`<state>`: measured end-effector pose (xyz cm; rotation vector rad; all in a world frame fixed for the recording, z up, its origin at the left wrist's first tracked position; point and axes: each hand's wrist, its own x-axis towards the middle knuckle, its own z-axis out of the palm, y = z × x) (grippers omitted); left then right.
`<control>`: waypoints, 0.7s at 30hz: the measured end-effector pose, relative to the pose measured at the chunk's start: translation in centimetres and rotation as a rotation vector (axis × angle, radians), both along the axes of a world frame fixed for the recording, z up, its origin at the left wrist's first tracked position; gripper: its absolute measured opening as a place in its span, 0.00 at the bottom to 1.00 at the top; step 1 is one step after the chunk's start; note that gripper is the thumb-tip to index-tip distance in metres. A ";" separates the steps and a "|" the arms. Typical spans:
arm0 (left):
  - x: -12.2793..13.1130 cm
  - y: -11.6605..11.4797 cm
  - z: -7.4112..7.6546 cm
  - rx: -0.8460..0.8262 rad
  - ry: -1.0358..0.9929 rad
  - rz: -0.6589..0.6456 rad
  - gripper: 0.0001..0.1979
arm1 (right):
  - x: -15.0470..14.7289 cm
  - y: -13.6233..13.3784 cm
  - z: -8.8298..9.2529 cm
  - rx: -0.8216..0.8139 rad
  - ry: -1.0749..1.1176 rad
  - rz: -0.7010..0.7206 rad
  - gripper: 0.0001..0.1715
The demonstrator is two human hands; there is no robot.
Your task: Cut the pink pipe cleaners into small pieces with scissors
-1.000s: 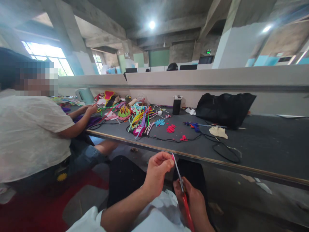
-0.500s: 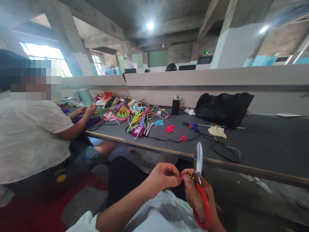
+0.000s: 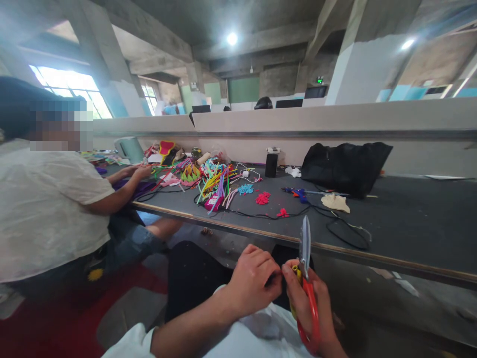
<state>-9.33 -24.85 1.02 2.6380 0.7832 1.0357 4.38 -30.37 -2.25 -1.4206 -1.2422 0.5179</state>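
Observation:
My right hand (image 3: 311,303) is wrapped round red-handled scissors (image 3: 313,313), their blades pointing up over the table edge. A small yellow piece (image 3: 296,272) shows between its thumb and the scissors. Close beside it, my left hand (image 3: 253,278) is closed with bent fingers, thumb and fingertips pressed together near the right thumb; whatever they pinch is hidden. On the dark table (image 3: 410,223) ahead lie a small red pile (image 3: 282,212), a larger red pile (image 3: 263,198) and a pile of blue pieces (image 3: 245,189).
A tangle of coloured strips (image 3: 216,181) lies left of the piles. A blue glue gun (image 3: 298,194), a cream cloth (image 3: 336,203), a black cable (image 3: 346,238) and a black bag (image 3: 343,169) are on the right. At the left sits a person (image 3: 55,199), hands over the table.
My left hand has rolled over so its back shows more, and the pink bit between the fingertips is no longer visible. The scissors shifted slightly. The neighbour's head and hands moved a little.

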 end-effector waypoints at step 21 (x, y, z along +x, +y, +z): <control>0.8 0.2 2.1 -1.054 -1.005 -0.032 0.04 | -0.8 -0.1 -3.2 -0.084 -0.428 -0.018 0.17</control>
